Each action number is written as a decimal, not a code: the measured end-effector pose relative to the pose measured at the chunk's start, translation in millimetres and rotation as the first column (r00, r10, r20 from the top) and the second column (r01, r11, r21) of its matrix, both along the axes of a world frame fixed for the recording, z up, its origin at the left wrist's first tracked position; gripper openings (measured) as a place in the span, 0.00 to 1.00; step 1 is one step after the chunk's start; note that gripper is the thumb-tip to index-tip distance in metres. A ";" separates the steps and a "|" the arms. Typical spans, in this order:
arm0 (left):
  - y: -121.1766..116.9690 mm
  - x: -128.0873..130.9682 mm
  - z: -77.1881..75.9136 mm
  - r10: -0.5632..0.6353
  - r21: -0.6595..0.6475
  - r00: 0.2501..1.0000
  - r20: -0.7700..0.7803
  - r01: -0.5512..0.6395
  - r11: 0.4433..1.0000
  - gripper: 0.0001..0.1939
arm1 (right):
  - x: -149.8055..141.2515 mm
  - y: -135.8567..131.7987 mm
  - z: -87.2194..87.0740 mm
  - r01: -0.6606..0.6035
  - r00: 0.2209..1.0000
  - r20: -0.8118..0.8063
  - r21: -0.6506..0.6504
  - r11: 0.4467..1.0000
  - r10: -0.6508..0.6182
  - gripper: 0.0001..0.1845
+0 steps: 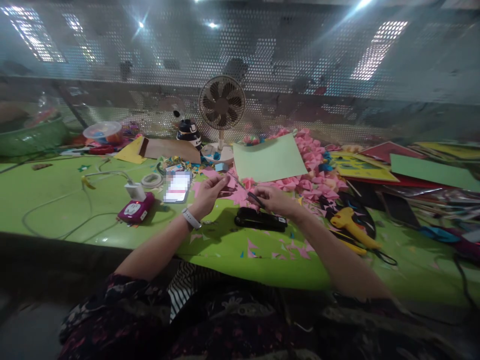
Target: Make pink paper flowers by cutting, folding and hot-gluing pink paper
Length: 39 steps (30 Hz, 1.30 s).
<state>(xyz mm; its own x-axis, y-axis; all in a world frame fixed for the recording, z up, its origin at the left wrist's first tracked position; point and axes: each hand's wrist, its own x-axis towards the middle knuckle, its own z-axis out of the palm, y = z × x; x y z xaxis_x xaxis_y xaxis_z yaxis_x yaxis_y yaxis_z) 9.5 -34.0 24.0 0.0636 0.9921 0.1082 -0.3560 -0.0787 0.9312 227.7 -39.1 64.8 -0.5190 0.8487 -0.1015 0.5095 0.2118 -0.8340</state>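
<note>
Between the two hands, above the front half of the green desk [225, 247], is a slim dark tool [256, 200]. The right hand [275, 200] pinches its handle, pointing it toward the left hand [209, 196], whose fingers are curled; whether these grip anything cannot be told. A black stapler [260, 220] lies just nearer the front edge, among pink scraps [252, 246]. Toward the back edge stands a fan [221, 105]; behind it, a perforated screen [285, 50] spans the room.

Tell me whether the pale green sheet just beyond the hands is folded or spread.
Spread: the pale green sheet shows one broad face with no fold visible, and pink paper pieces show around its edges.
</note>
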 end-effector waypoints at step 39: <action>6.3 -8.1 -1.6 -0.046 0.055 0.997 -0.061 0.049 0.997 0.24 | 1.8 -4.2 5.2 -0.059 0.998 -0.021 -0.050 0.997 0.058 0.28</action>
<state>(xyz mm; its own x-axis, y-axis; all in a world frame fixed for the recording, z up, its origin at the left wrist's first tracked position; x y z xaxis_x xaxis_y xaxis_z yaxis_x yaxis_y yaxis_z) 1.3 -27.7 22.4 0.1188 0.9801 0.1589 -0.3046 -0.1164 0.9453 229.4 -43.3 70.0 -0.5702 0.8107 -0.1332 0.4810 0.1980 -0.8541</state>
